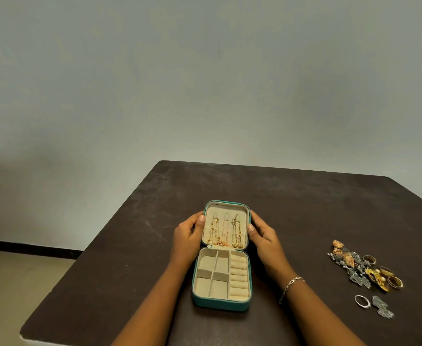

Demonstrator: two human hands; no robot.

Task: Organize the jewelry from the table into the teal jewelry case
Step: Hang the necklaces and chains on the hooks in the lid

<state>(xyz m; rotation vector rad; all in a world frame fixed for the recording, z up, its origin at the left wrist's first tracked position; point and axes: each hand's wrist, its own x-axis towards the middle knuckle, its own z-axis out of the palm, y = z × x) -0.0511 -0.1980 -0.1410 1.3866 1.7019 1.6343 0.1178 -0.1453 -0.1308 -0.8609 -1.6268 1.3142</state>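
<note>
One dark table carries one open teal jewelry case near its middle. Two grips clasp its raised lid: the left grip on the left edge, the right grip on the right edge. Three chains hang inside the lid. One jewelry heap lies well to the right, with one silver ring just beside it.

I'm holding the lid between left hand and right hand; necklaces are hanging between my grips, compartments lying nearer me, loose jewelry lying well rightward on the table.
</note>
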